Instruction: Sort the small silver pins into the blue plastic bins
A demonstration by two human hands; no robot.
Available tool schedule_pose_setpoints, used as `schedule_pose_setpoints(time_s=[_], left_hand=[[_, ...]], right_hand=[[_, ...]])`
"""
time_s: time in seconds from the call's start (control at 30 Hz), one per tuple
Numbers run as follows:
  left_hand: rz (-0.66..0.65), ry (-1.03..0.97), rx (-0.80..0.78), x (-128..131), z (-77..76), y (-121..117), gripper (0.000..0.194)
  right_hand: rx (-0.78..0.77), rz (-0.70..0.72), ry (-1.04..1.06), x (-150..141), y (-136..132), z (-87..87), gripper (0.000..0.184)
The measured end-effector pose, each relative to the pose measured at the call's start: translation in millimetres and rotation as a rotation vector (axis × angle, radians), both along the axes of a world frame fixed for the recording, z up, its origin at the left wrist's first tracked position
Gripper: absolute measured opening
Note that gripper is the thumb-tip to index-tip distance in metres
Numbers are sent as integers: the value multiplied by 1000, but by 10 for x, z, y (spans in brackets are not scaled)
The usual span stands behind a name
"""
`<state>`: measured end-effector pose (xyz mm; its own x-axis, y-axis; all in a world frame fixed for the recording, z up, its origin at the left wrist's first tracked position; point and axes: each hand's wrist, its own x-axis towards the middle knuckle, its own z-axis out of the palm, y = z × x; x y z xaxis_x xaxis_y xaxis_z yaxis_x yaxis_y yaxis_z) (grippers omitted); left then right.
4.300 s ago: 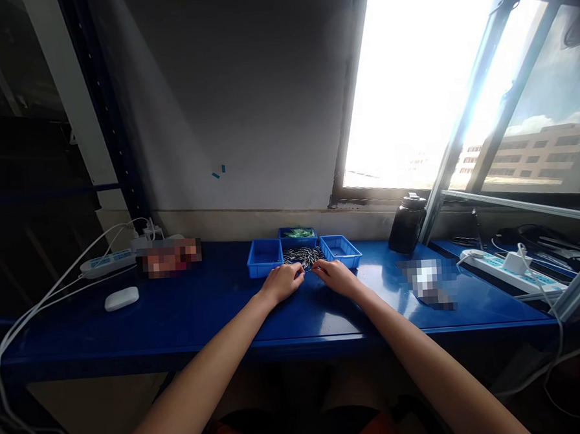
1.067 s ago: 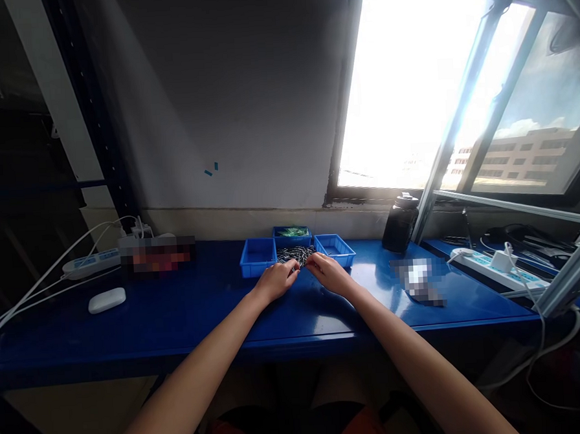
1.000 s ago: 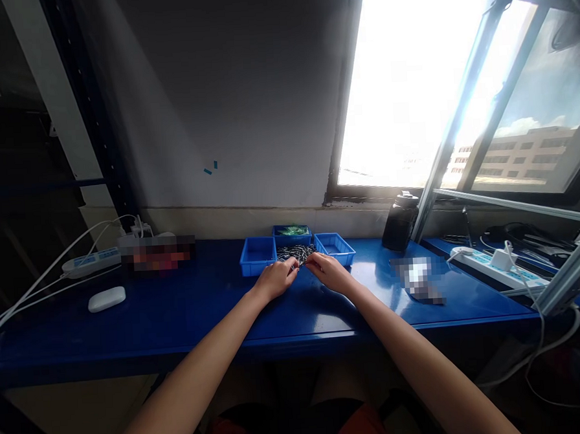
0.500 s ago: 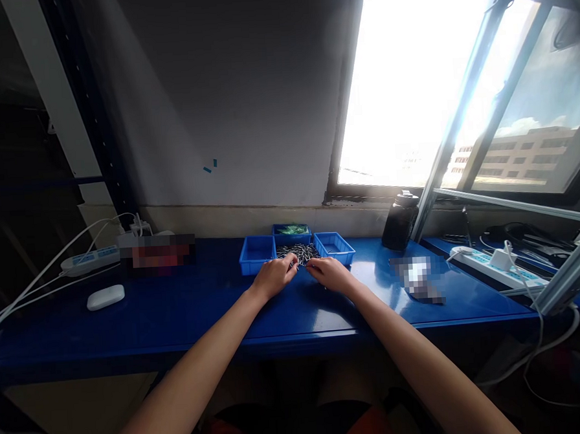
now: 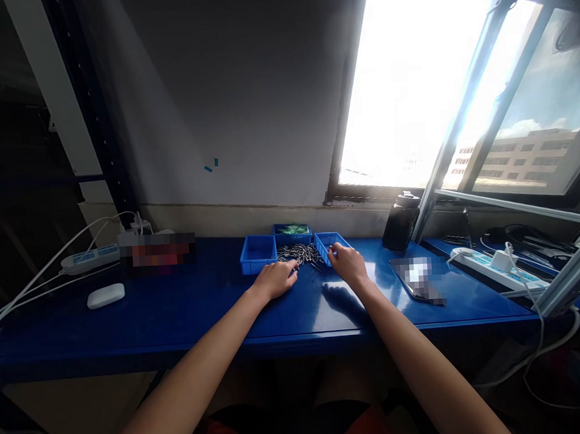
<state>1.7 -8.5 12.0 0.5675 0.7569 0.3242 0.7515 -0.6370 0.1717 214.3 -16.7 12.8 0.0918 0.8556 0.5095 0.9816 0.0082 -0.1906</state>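
A pile of small dark and silvery slender pieces (image 5: 299,253) lies between two blue bins; their exact kind is too small to tell. My left hand (image 5: 275,279) is closed at the near edge of the pile, fingertips pinched, with a tiny piece partly showing. Over the near rim of the right blue bin (image 5: 331,239) is my right hand (image 5: 348,263), fingers curled together; what they hold, if anything, is hidden. The left blue bin (image 5: 258,264) stands just beyond my left hand. Behind the pile, a third blue bin (image 5: 291,237) contains green, plastic-looking material (image 5: 293,230).
On the blue table (image 5: 188,319), a white rounded case (image 5: 106,296) and a power strip (image 5: 90,258) lie at left. A black bottle (image 5: 401,223) stands at right near a metal frame post. A phone-like item (image 5: 417,281), partly blurred, and another power strip (image 5: 501,269) are there too.
My right hand has left the pile and moved right, to the right bin's rim. My left hand stays almost in place beside the pile. Earlier, both hands' fingertips were close together.
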Motion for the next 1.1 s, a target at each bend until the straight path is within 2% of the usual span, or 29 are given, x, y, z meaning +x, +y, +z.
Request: schedule_pose_setpoints(time_s=[0.1,0.2,0.53,0.63,0.77,0.83,0.93,1.1], left_hand=[[26,49,-51,-11,-24,32,28],[58,64,-70,-14,-30,37,29],[52,53,-62,-27,-54,64,28],[46,55,-64,-28,-66,74,28],[73,106,-24,-15,-80,76,28],[93,146,2,-5,-83,69,28],[117,171,3,3,-82,58,30],[110,145,-45,-13,-80,59,36]], right_hand=[[-28,-140,9,49,-5,-5,35],[-50,-202,21,57,-20,15,35],[-50,-233,24,98,-17,42,34],[-45,-172,5,80,3,19,34],[-118,73,-72,-43,31,-38,31],[-177,141,-127,-109,37,-74,31],[-255,170,-188,-153,30,-115,29],[-297,132,-206,-139,19,-143,30]])
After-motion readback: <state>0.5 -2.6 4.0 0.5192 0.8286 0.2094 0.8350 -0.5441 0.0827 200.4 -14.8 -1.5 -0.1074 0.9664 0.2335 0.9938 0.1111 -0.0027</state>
